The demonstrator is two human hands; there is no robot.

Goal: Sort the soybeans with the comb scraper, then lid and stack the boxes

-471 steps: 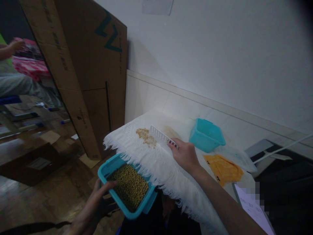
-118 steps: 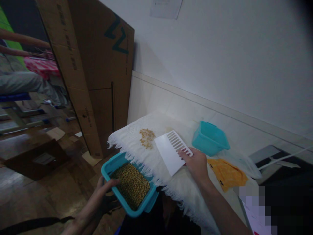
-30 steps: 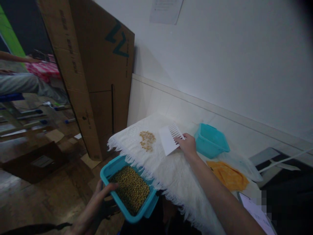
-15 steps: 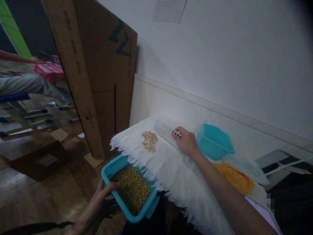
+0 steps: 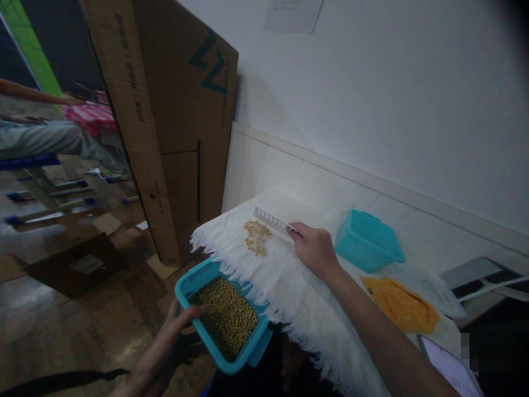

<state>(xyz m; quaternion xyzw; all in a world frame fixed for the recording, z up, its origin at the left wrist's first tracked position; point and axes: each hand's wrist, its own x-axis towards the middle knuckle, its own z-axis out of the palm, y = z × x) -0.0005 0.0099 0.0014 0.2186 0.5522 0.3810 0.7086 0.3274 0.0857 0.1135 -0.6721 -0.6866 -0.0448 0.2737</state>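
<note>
My left hand [image 5: 171, 339] grips the near left rim of a blue plastic tub [image 5: 205, 342], thumb over the edge. Yellowish soybeans [image 5: 225, 315] fill much of it. The tub hangs just below the fringed edge of a white cloth [image 5: 289, 284] on the table. In my right hand [image 5: 316, 248] is a white slotted plastic strip [image 5: 269, 220], pinched at its right end and tilted on edge over the cloth. Left of the strip, close beside it, lies a small patch of loose soybeans [image 5: 257, 237].
A second blue tub [image 5: 367, 242] stands right of my right hand by the wall. Orange cloth [image 5: 403, 306], clear plastic and a phone [image 5: 448, 366] lie nearer. A tall cardboard box [image 5: 185, 110] stands at the left; beyond it a person sits [image 5: 61, 138].
My right hand has turned the slotted strip from leaning flat to more upright, its far end shifting left toward the loose soybeans. The tub stays under the cloth's edge. The view has shifted slightly.
</note>
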